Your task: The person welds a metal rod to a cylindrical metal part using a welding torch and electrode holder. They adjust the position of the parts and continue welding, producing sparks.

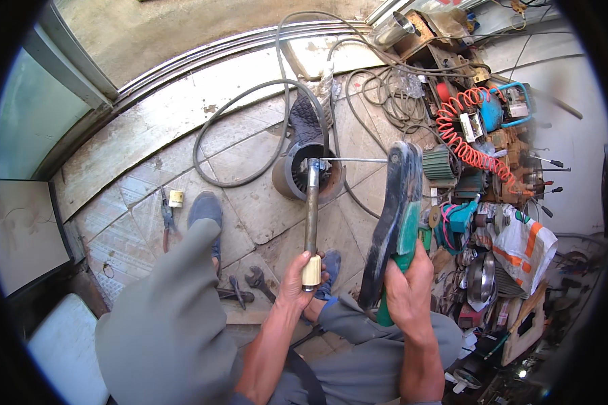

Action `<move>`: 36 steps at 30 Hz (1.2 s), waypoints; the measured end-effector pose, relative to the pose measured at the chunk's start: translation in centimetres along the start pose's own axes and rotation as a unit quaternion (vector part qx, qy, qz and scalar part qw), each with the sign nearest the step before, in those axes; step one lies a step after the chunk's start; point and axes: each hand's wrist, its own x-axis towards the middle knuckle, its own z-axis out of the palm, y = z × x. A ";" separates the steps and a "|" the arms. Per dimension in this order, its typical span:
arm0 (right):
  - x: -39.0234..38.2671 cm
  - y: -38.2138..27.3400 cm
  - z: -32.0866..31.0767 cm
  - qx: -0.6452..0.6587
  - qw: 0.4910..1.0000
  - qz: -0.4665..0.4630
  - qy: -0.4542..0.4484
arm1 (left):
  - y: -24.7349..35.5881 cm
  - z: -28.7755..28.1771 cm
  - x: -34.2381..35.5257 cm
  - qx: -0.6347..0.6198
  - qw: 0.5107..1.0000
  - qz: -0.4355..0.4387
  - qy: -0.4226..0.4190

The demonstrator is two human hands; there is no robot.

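Note:
My left hand point(297, 287) grips a metal tube tool point(311, 212) by its cream sleeve. From its top a thin rod point(358, 160) points right, like an electrode in a holder. My right hand point(409, 290) holds a black-and-green handled object point(392, 216), seemingly a hand-held shield seen edge-on. The tool's head is over an open dark metal cylinder point(287, 182) on the tiles, with a black piece behind it. Cables point(216, 182) loop around the cylinder.
Pliers point(169, 223), a cream roll point(176, 198) and wrenches point(257, 283) lie on the tiles by my feet. Machines, an orange coiled hose point(452, 128) and a white sack point(523, 253) crowd the right. A doorway sill point(182, 88) runs along the far side.

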 end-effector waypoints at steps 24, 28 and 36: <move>0.2 -0.6 -0.3 -0.016 0.997 0.064 -0.026 | 0.9 -0.5 -0.4 0.006 1.000 0.000 -0.004; -0.7 1.3 0.0 -0.017 0.999 0.041 -0.005 | 1.0 -0.3 -0.5 0.001 1.000 0.000 -0.006; -0.7 1.2 -0.7 -0.045 0.997 0.062 -0.029 | 1.0 0.1 -0.6 -0.002 1.000 -0.005 0.013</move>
